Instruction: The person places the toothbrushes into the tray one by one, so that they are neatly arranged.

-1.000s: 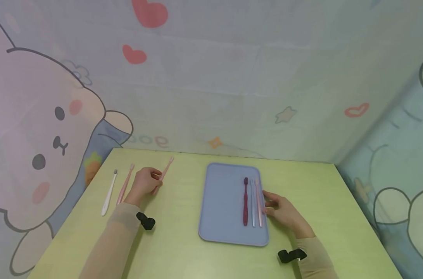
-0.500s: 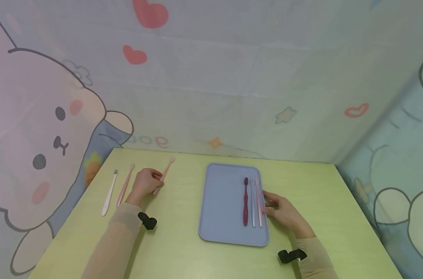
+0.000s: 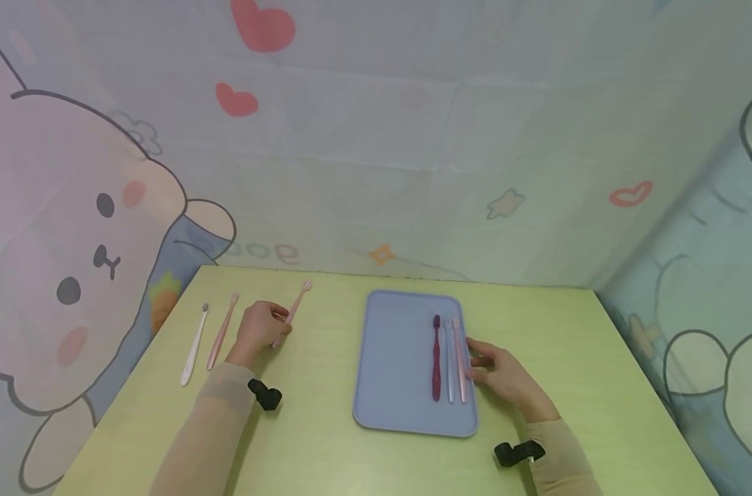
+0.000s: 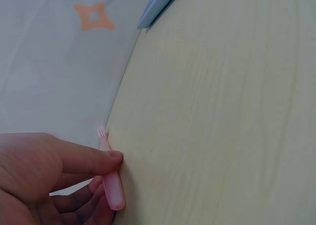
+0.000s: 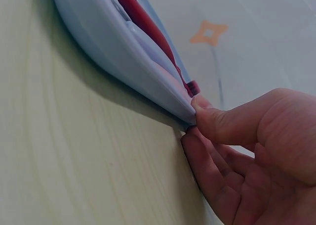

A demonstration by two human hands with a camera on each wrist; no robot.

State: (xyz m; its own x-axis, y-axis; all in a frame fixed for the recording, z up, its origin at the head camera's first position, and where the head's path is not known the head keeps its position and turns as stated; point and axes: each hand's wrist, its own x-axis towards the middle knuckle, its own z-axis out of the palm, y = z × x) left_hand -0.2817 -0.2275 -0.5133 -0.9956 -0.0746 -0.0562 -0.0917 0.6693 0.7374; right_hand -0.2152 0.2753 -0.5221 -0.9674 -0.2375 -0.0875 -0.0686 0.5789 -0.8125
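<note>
My left hand (image 3: 260, 329) pinches a pale pink toothbrush (image 3: 298, 303) between thumb and fingers at the table's left part. In the left wrist view the handle of that toothbrush (image 4: 114, 193) shows below my thumb, its bristles pointing away. My right hand (image 3: 506, 375) grips the right rim of a light blue tray (image 3: 391, 365). Seen from the right wrist, the thumb lies on the rim of the tray (image 5: 111, 52) and the fingers are under it. Side by side along the tray's right side lie a dark red toothbrush (image 3: 436, 362), a pale blue toothbrush (image 3: 450, 365) and a pink toothbrush (image 3: 460, 365).
Left of my left hand, a white toothbrush (image 3: 194, 348) and another pink toothbrush (image 3: 222, 334) lie on the yellow-green table (image 3: 313, 420). A printed cloth backdrop (image 3: 376, 138) rises behind the table's far edge.
My left forearm has shifted slightly to the right, its hand still pinching the pink toothbrush. The right hand and the tray have stayed in place.
</note>
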